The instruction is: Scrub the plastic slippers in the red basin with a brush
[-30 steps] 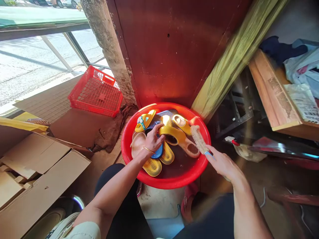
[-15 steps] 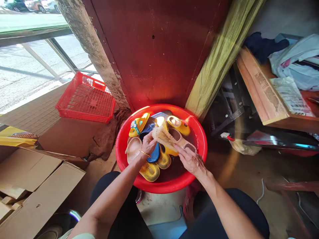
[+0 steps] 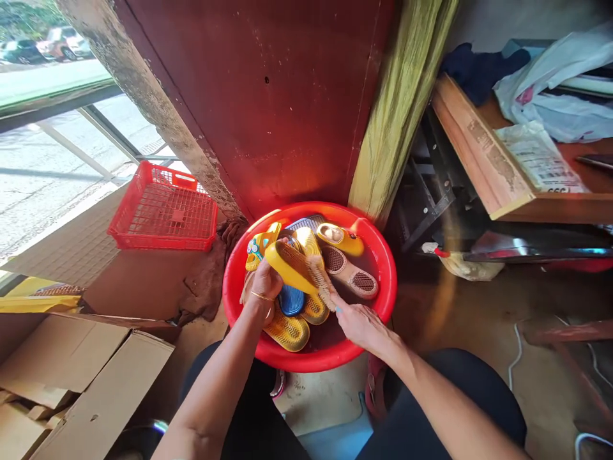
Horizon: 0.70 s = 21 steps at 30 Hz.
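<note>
My left hand is closed on a yellow slipper, lifted over a red basin. A pale-bristled brush is in my right hand, its bristles against the slipper's right side. Under my hands the basin holds a mix of footwear in dark water. A beige slipper with brown mesh-like sole patches lies at the right, beside a yellow clog near the back. A blue slipper and yellow soles show at the front. My left hand partly covers a pale shoe.
A red plastic crate stands at the left, with a brown cloth beside it and cardboard boxes nearer me. Behind the basin is a dark red panel. A wooden drawer juts in at the right.
The brush has swung from near my left fingers to an upright slant. The yellow slipper, mostly hidden before, is now raised and turned into sight. The view has shifted right.
</note>
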### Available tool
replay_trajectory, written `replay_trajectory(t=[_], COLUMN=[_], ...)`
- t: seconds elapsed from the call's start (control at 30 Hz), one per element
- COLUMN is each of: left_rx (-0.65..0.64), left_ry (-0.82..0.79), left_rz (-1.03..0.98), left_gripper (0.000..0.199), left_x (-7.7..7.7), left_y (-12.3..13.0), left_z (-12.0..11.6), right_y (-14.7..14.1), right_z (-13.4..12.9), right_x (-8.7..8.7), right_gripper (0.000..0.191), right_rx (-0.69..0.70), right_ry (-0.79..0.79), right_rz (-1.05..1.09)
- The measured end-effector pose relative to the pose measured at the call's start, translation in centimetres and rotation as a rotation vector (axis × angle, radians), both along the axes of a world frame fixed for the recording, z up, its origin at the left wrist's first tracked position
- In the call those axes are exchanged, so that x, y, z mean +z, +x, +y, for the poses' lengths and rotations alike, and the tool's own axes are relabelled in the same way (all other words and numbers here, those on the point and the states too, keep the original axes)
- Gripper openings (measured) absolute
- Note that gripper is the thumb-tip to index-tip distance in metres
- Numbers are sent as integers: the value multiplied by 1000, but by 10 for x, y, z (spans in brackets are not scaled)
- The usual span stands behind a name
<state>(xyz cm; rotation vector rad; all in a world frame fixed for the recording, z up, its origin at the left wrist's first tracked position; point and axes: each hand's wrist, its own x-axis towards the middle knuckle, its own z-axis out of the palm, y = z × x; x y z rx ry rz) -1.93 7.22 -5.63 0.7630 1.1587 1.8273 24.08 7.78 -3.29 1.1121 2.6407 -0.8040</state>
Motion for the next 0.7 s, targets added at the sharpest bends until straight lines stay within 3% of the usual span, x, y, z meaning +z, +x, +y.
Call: replay_trajectory(t=[0.13, 0.3, 0.4, 0.5, 0.6, 0.7], left_rx=[-37, -43, -13, 47, 198, 368], left_ry=[96, 20, 19, -30, -134, -266], left_rz=[-41, -79, -118, -94, 112, 524], left_gripper=[49, 47, 49, 46, 43, 37], left_x=[8, -5, -3, 7, 12, 7], left_y=[-27, -20, -18, -28, -39, -46], left_z=[-2, -4, -7, -10, -13, -15], right_y=[6, -30, -41, -31, -15, -8], right_z=[12, -6, -10, 5, 32, 61], right_x=[-1, 10, 10, 5, 5, 10], right_gripper=[57, 59, 63, 67, 66, 65], right_rx=[-69, 12, 23, 6, -87, -237], right_ry=[-1, 115, 135, 118, 156, 214], right_rz=[29, 301, 176, 15, -4, 2])
